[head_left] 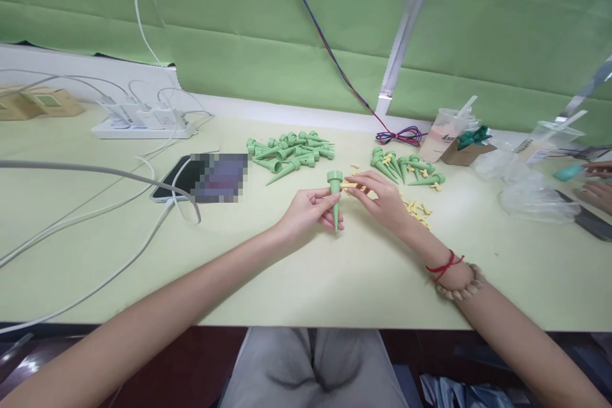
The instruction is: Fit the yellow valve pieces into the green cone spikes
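Note:
My left hand (308,210) grips a green cone-shaped plastic spike (335,197), point down, wide end up. My right hand (382,199) pinches a small yellow plastic piece (349,185) right beside the spike's top. Behind the left hand lies a heap of several green spikes (291,153). A second, smaller group of green spikes (404,167) lies behind the right hand, and small yellow pieces (418,210) are scattered to its right on the pale green table (335,274).
A phone (201,177) lies at the left with white cables (95,229) crossing the table to a power strip (143,124). A plastic cup (444,134), a cardboard box (466,150) and clear bags (530,194) stand at the right, where another person's hands (597,188) work.

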`<state>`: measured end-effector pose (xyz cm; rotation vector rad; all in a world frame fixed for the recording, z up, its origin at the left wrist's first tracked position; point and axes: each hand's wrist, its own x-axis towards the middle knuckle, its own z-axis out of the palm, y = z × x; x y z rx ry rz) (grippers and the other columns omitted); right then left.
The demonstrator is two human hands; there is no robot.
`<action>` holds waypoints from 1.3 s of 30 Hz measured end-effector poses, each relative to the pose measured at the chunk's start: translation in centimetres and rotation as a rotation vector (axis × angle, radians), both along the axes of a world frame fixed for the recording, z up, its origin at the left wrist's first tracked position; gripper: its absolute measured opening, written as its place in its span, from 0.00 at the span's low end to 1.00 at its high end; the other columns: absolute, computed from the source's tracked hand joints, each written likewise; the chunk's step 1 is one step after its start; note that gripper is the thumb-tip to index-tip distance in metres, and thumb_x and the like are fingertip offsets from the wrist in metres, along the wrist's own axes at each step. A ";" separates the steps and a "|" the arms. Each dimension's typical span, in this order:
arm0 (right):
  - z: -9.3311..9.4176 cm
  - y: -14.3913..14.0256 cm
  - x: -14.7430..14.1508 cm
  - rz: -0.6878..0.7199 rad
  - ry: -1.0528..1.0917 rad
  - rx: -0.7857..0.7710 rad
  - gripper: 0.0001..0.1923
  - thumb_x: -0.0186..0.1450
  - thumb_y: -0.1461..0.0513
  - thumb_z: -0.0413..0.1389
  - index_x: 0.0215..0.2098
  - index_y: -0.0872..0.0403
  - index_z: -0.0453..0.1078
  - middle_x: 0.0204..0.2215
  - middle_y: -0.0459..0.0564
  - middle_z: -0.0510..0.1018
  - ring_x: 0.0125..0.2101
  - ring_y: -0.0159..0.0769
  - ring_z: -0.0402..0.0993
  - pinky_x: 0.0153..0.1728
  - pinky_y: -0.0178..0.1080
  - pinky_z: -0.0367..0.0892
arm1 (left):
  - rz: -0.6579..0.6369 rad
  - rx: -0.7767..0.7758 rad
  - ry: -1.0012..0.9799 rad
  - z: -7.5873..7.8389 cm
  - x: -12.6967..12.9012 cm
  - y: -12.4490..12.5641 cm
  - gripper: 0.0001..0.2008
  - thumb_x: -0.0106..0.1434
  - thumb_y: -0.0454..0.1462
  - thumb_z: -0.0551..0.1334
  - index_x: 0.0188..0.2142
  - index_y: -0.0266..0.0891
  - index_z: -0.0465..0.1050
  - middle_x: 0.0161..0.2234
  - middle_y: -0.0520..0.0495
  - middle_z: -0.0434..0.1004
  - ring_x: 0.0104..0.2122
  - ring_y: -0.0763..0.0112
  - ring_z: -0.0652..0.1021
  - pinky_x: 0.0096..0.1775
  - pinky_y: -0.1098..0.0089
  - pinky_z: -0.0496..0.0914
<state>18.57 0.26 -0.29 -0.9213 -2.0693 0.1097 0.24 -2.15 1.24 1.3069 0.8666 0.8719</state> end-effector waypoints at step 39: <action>1.2 -1.7 -1.6 0.020 0.143 -0.352 0.19 0.65 0.50 0.43 0.31 0.54 0.65 0.23 0.45 0.67 0.23 0.29 0.62 0.26 0.33 0.59 | 0.100 0.279 0.096 -0.6 0.2 -0.5 0.18 0.55 0.45 0.60 0.39 0.34 0.72 0.25 0.48 0.75 0.22 0.73 0.75 0.30 0.72 0.73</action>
